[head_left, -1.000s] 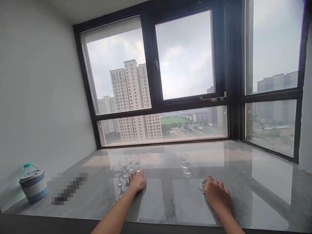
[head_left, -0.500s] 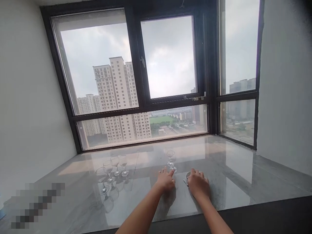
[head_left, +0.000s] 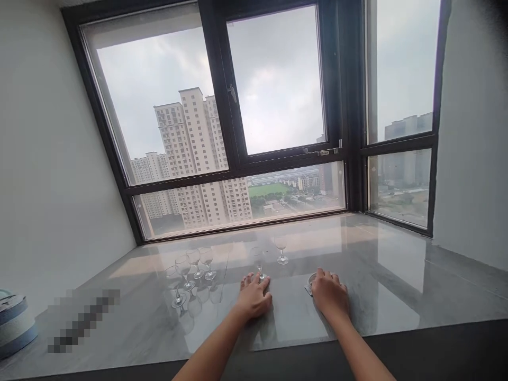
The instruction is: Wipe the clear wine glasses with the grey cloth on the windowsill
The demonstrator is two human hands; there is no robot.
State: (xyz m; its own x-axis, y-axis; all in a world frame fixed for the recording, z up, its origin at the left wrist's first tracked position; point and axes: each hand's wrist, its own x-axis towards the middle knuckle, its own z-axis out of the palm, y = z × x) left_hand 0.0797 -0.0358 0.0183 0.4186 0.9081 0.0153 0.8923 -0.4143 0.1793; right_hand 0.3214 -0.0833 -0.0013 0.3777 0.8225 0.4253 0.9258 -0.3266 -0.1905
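My left hand reaches over the grey sill, its fingers at the foot of a clear stemmed glass, which stands upright. Behind and to the right stands another stemmed glass, apart from both hands. My right hand is closed and rests low on the sill. Past its fingertips shows the edge of a small, pale, rounded thing, mostly covered by the hand. Several more stemmed glasses stand upright in a loose group to the left.
The glossy grey sill reflects the window and glasses. Its front edge runs below my forearms. A blue and white striped round container stands at far left, near a pixelated patch. Dark window frames border the back; walls flank both sides.
My left hand and the glass at its fingers have moved left, away from the glass behind. The right hand stays at the pale thing. The view has shifted, bringing in the striped container.
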